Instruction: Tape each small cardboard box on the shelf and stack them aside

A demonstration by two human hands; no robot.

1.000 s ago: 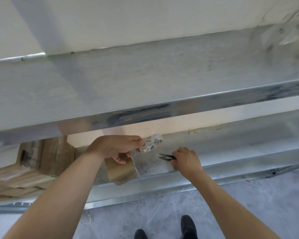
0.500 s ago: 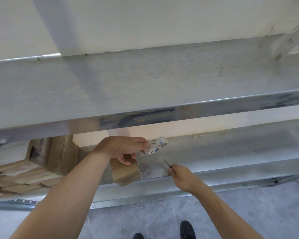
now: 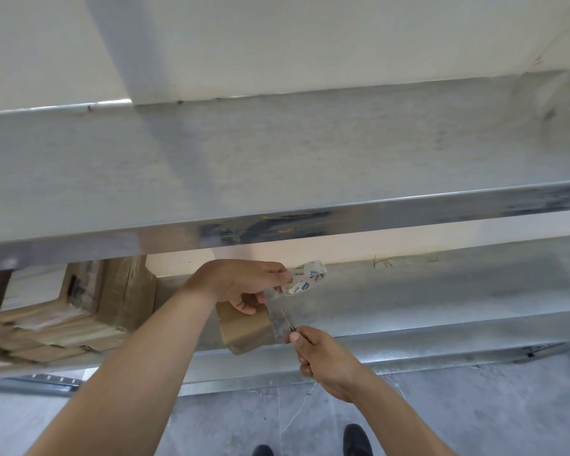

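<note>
While the left hand (image 3: 241, 284) is gripping the tape roll (image 3: 305, 282) over the small box (image 3: 244, 330), the right hand (image 3: 323, 357) is holding snips (image 3: 288, 322) to the strip; taped boxes (image 3: 63, 327) are stacking up left of both hands.

Snips (image 3: 289, 324) mostly hidden in the right hand (image 3: 326, 358) (only blades show).

tape roll (image 3: 306, 280) | blue-and-white printed label | brand reads roughly "deli" | other print illegible

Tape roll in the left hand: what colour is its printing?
White with blue and greenish markings, on the tape roll; seen in the head view.
</note>
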